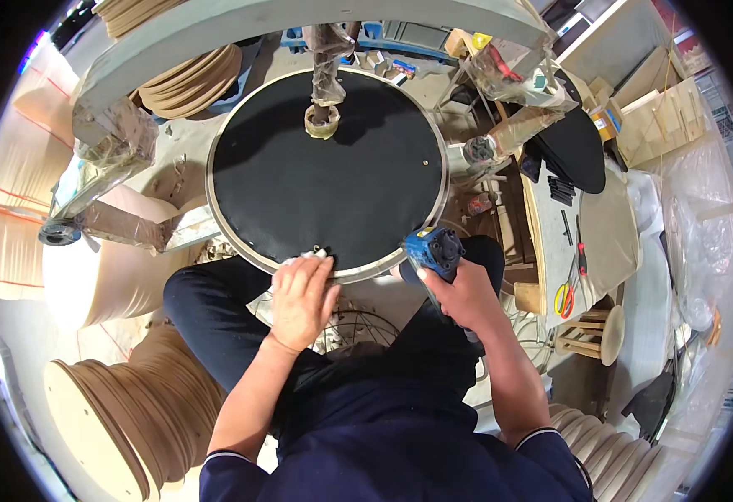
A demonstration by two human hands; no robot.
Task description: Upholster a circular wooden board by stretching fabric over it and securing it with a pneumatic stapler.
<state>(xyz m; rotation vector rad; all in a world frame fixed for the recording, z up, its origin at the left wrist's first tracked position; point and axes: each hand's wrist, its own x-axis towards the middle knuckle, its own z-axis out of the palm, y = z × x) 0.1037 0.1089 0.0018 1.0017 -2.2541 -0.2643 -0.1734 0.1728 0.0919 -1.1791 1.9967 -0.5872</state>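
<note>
A large round panel (324,180) covered in black fabric lies flat in front of my knees, with a pale rim around it. My left hand (301,297) rests on its near edge, fingers stretched out and the thumb apart. Something small and whitish shows at the fingertips; I cannot make out what it is. My right hand (465,294) is wrapped around the handle of a blue staple gun (434,249). The tool's head is at the panel's near right edge, its nose hidden from view. A small shiny spot (425,162) shows on the fabric at right.
Above the panel hangs a plastic-wrapped post (323,92) from a grey curved frame (299,18). On the right, a bench (588,243) carries yellow-handled scissors (564,299), a red-handled screwdriver (582,261) and black strips. Stacked wooden discs (123,418) stand lower left, near a wrapped roll (102,268).
</note>
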